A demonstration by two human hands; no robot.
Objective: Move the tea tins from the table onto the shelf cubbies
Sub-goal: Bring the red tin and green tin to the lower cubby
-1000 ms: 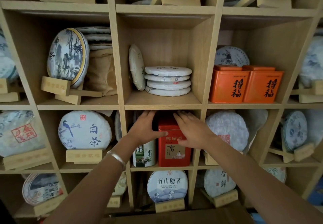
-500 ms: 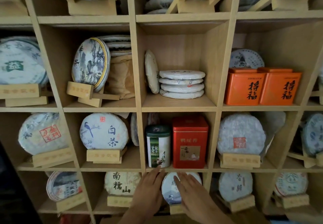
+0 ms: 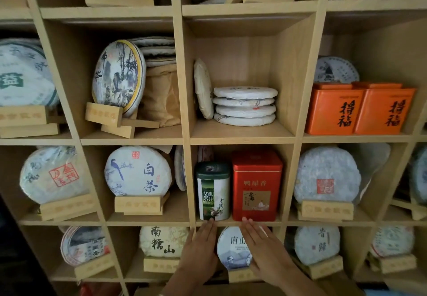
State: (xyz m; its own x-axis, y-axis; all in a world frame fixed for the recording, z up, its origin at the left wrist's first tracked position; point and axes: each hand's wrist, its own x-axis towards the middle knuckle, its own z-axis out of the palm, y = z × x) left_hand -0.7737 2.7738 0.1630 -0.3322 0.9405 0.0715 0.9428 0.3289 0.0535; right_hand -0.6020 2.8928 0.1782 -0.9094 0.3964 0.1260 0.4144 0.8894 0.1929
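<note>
A green and white tea tin [image 3: 213,191] and a taller red tea tin [image 3: 256,185] stand side by side in the middle cubby of the wooden shelf [image 3: 241,222]. Two orange tea tins [image 3: 333,109] [image 3: 384,109] stand in the cubby above and to the right. My left hand [image 3: 200,248] and my right hand [image 3: 263,248] are both flat with straight fingers, just below the two tins, fingertips at the shelf edge. Neither hand holds anything.
Round paper-wrapped tea cakes on small wooden stands fill the neighbouring cubbies. A stack of cakes [image 3: 245,106] lies in the cubby above the tins, with free room beside and over it. A cake [image 3: 233,248] stands between my hands one row down.
Both hands let go of the red tin's top and dropped below the cubby. The view backed away and tilted up, showing more of the shelf.
</note>
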